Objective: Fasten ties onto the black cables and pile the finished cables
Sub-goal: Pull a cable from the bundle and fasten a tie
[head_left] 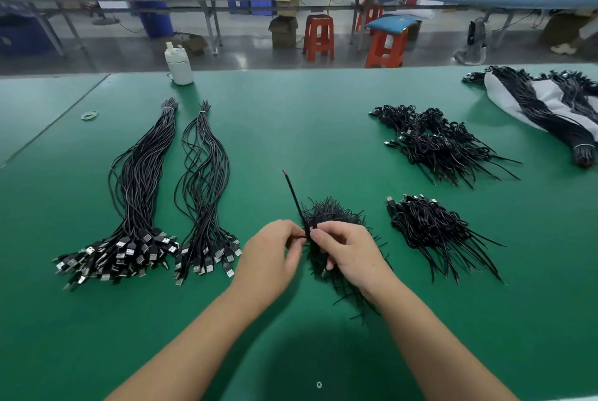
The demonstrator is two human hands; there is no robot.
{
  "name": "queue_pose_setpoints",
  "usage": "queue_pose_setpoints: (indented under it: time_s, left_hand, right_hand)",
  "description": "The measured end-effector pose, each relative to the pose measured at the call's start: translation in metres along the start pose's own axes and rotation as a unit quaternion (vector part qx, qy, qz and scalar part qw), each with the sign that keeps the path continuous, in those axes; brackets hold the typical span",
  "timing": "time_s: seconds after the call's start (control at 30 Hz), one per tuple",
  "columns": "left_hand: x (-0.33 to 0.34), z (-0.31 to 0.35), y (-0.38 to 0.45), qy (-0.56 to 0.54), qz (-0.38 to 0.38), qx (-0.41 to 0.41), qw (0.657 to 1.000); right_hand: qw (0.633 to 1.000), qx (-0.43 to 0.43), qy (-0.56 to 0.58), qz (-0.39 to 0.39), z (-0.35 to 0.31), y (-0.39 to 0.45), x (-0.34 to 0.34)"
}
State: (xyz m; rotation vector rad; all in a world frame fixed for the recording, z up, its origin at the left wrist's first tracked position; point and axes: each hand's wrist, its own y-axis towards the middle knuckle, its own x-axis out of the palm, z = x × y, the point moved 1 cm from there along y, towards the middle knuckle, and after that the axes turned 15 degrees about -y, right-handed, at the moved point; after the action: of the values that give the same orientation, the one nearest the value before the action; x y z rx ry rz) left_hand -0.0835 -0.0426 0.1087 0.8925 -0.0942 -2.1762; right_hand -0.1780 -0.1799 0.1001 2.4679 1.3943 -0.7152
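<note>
From the head camera, both hands meet near the middle of the bench's near half. The left hand (pixel 270 253) has its fingers curled, pinching a thin black tie (pixel 299 239) between thumb and forefinger. The right hand (pixel 348 253) is also curled, gripping a folded black cable (pixel 296 200) whose loose end sticks up and away from the fingers, tilted toward the left. Just under and behind the hands lies a bristly heap of loose ties (pixel 326 216), thin black strips pointing every way.

The bench (pixel 291 128) is covered in a smooth green mat. Toward its left side lie two long bundles of straight cables (pixel 142 193), each bound at the far end, with shiny metal plugs fanned out at the near end. Toward the right side sit two piles of finished cables: a near pile (pixel 430 232) just right of the hands, and a far pile (pixel 443 145) beyond it, both made of short coiled loops with stiff tails. At the far right corner more cables rest on a white sheet (pixel 547 99). A white bottle (pixel 178 65) stands at the far edge, and rubber bands (pixel 89 115) lie near the left edge.

Beyond the bench are long worktables and orange plastic stools (pixel 318 36) on a grey floor.
</note>
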Motion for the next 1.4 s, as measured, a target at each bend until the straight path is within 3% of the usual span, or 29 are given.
queue_pose_setpoints:
  time_s: [0.13, 0.27, 0.37, 0.43, 0.53, 0.67, 0.77, 0.9, 1.03, 1.13, 1.33, 1.4]
  left_hand:
    - [0.004, 0.002, -0.001, 0.142, 0.007, 0.165, 0.976]
    - [0.010, -0.002, -0.005, 0.211, 0.003, 0.229, 0.950]
    - [0.010, -0.001, -0.006, 0.202, -0.004, 0.244, 0.949]
    - [0.007, 0.002, -0.005, 0.159, 0.003, 0.201, 0.967]
    - [0.003, 0.002, -0.002, 0.052, 0.017, 0.071, 0.996]
    - [0.003, -0.002, 0.002, -0.071, 0.026, -0.050, 0.996]
    - [0.004, 0.000, 0.002, -0.074, 0.027, -0.058, 0.995]
    - [0.004, 0.004, -0.003, 0.029, 0.023, 0.049, 0.998]
    - [0.006, 0.005, -0.005, 0.144, 0.020, 0.220, 0.965]
    - [0.007, -0.001, -0.007, 0.155, 0.001, 0.265, 0.952]
    - [0.002, -0.006, -0.007, 0.017, 0.018, 0.089, 0.996]
    - [0.000, -0.005, -0.005, -0.029, 0.022, 0.034, 0.999]
  right_hand:
    - [0.996, 0.053, 0.070, 0.005, -0.001, 0.001, 0.005]
    - [0.992, 0.068, 0.109, -0.001, 0.000, 0.001, 0.004]
    - [0.989, 0.070, 0.131, -0.026, 0.003, 0.000, 0.002]
    - [0.983, 0.069, 0.161, -0.062, 0.006, -0.002, -0.001]
    - [0.969, 0.046, 0.212, -0.113, 0.008, -0.006, -0.002]
    - [0.992, -0.002, 0.114, -0.052, 0.009, -0.006, -0.003]
    - [0.999, -0.038, -0.017, 0.028, 0.008, -0.004, -0.006]
    - [1.000, -0.009, 0.019, 0.002, 0.009, -0.004, -0.003]
    - [0.991, 0.043, 0.123, 0.004, 0.007, -0.004, 0.002]
    - [0.984, 0.047, 0.170, -0.006, 0.006, -0.007, 0.003]
    - [0.980, 0.020, 0.179, -0.084, 0.007, -0.010, 0.000]
    - [0.991, -0.010, 0.122, -0.062, 0.006, -0.010, -0.002]
